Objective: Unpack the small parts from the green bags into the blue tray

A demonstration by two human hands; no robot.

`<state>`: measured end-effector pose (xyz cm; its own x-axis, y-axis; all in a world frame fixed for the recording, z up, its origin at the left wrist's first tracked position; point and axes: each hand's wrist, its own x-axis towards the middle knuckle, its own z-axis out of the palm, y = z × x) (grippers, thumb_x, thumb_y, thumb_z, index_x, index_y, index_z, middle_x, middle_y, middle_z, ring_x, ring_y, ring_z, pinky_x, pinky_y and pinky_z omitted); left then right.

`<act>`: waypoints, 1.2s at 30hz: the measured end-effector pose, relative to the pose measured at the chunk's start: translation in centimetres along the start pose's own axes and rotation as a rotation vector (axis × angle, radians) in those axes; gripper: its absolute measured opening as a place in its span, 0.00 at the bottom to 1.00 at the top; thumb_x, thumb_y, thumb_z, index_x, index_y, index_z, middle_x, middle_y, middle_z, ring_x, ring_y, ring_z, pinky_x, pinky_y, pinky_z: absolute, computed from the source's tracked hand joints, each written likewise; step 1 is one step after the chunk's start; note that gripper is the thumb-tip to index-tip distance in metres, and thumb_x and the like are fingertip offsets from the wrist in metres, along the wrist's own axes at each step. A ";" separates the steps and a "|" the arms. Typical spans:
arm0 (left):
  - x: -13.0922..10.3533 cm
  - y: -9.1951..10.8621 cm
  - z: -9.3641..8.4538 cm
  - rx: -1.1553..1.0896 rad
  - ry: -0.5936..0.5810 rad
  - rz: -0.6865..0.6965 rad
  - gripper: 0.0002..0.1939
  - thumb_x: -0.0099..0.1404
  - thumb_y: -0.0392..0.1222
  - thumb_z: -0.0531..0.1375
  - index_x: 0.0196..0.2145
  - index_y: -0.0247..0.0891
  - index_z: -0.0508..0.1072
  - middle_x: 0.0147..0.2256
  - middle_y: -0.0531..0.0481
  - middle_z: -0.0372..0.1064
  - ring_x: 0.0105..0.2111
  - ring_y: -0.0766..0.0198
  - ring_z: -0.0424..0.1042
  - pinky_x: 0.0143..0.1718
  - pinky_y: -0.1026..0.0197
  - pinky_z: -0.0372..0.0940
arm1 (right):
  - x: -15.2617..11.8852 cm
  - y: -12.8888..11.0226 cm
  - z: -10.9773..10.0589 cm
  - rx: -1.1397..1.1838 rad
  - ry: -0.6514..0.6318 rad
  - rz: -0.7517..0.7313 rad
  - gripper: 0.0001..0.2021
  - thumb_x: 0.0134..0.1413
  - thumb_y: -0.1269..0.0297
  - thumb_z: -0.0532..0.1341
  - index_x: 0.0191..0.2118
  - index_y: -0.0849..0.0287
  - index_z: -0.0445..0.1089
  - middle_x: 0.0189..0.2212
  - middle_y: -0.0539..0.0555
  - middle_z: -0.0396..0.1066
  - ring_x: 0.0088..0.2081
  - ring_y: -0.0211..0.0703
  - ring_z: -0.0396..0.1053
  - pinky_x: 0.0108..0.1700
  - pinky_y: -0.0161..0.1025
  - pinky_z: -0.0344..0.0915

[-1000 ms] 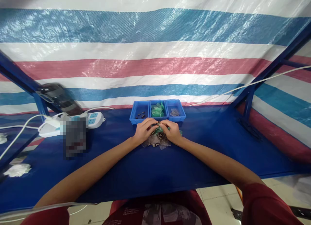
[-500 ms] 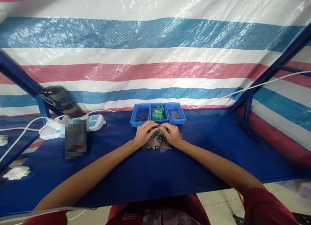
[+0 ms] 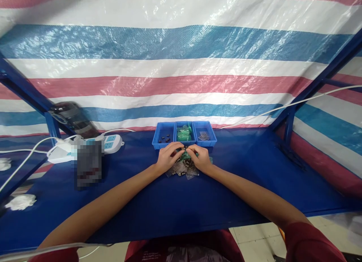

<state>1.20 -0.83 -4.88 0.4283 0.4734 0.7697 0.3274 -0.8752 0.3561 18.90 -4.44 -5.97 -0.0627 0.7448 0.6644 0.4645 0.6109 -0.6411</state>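
Note:
My left hand (image 3: 168,157) is closed in a pinch on a small metallic part (image 3: 183,149), too small to name. Close beside it, my right hand (image 3: 201,157) has thumb and fingers pressed together; what they hold, if anything, I cannot make out. Beneath both hands lies a pile of small metal-and-black parts (image 3: 185,164) with clear plastic bags (image 3: 192,173) and some green pieces. Just beyond stand three joined blue bins: the left bin (image 3: 164,128) has several dark small parts, the middle one green packets (image 3: 184,133), the right one small clear-grey pieces (image 3: 203,136).
A white power strip (image 3: 114,143) with plugged cables and a blurred-out dark object (image 3: 89,166) are on the blue table (image 3: 181,205) at left. A dark bottle (image 3: 74,118) leans behind them. Crumpled white material (image 3: 21,202) lies far left. Blue frame posts and a striped sheet (image 3: 181,86) enclose the table.
My fingertips have drawn slightly apart, and the small part now shows at the left fingertips. The whole view has shifted down a little; bins and pile stay in place.

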 end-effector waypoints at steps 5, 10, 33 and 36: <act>0.0 0.2 0.0 0.021 0.038 -0.034 0.09 0.65 0.39 0.58 0.43 0.38 0.72 0.38 0.48 0.76 0.18 0.75 0.64 0.24 0.69 0.65 | 0.0 0.0 0.0 0.007 0.004 0.002 0.14 0.62 0.58 0.53 0.30 0.59 0.68 0.21 0.50 0.65 0.23 0.36 0.61 0.29 0.34 0.59; 0.2 0.3 -0.2 0.021 0.055 -0.035 0.08 0.66 0.40 0.58 0.42 0.37 0.73 0.39 0.46 0.74 0.21 0.73 0.67 0.26 0.68 0.66 | 0.1 -0.1 0.0 -0.005 0.001 0.013 0.15 0.62 0.57 0.52 0.30 0.59 0.68 0.21 0.50 0.65 0.23 0.37 0.61 0.29 0.34 0.59; 6.1 -3.7 -5.9 0.547 -0.213 -0.266 0.17 0.70 0.47 0.51 0.28 0.35 0.71 0.28 0.48 0.68 0.28 0.64 0.67 0.28 0.64 0.58 | 0.0 -0.2 0.1 0.056 0.003 -0.001 0.14 0.61 0.59 0.53 0.28 0.59 0.66 0.19 0.49 0.61 0.22 0.36 0.59 0.27 0.34 0.58; 5.8 -4.3 -6.0 0.772 -0.344 -0.315 0.16 0.65 0.40 0.56 0.51 0.40 0.67 0.46 0.43 0.67 0.40 0.56 0.70 0.33 0.62 0.62 | 0.0 -0.2 0.1 0.053 0.003 0.005 0.14 0.61 0.58 0.53 0.28 0.59 0.66 0.18 0.48 0.61 0.22 0.36 0.59 0.27 0.34 0.58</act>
<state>-2.79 5.11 1.23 0.4108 0.7923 0.4511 0.8936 -0.4479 -0.0271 18.76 -4.53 -5.88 -0.0575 0.7474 0.6619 0.4177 0.6202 -0.6640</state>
